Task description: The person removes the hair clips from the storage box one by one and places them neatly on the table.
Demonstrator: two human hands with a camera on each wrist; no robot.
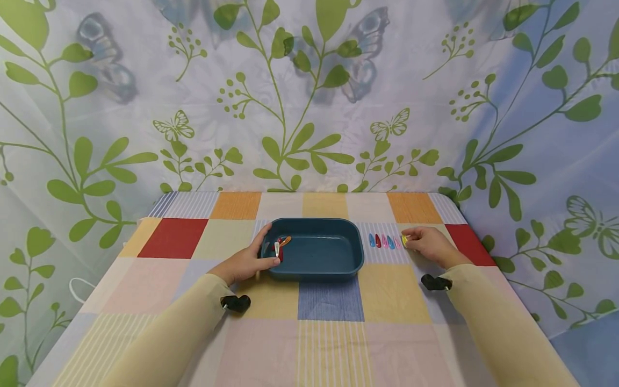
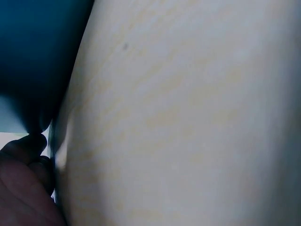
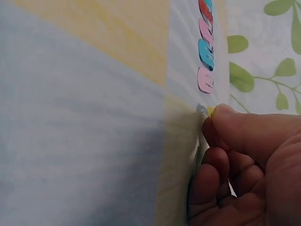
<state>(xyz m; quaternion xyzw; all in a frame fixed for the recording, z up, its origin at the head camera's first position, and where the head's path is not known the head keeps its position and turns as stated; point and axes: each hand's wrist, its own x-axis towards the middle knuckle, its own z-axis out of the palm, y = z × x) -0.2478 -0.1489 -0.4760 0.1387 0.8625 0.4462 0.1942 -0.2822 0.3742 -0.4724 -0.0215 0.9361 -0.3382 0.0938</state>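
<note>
At the right end of a row on the table, my right hand (image 1: 427,243) pinches a yellow snap hair clip (image 1: 404,240) between thumb and fingertips. Most of that clip hides behind the fingers in the right wrist view. Beside it lie several snap clips in blue, red and pink, among them a pink clip (image 3: 205,80) closest to the hand. My left hand (image 1: 246,262) grips the left side of a dark blue plastic basin (image 1: 314,277), its thumb over the rim. Inside, near that thumb, an orange clip (image 1: 286,241), a white clip (image 1: 277,249) and something red lie together.
A patchwork-patterned cloth (image 1: 329,349) covers the table. Behind it hangs a curtain (image 1: 309,107) with green leaves and butterflies, which also closes in both sides. A white cable loop (image 1: 77,290) shows at the table's left edge.
</note>
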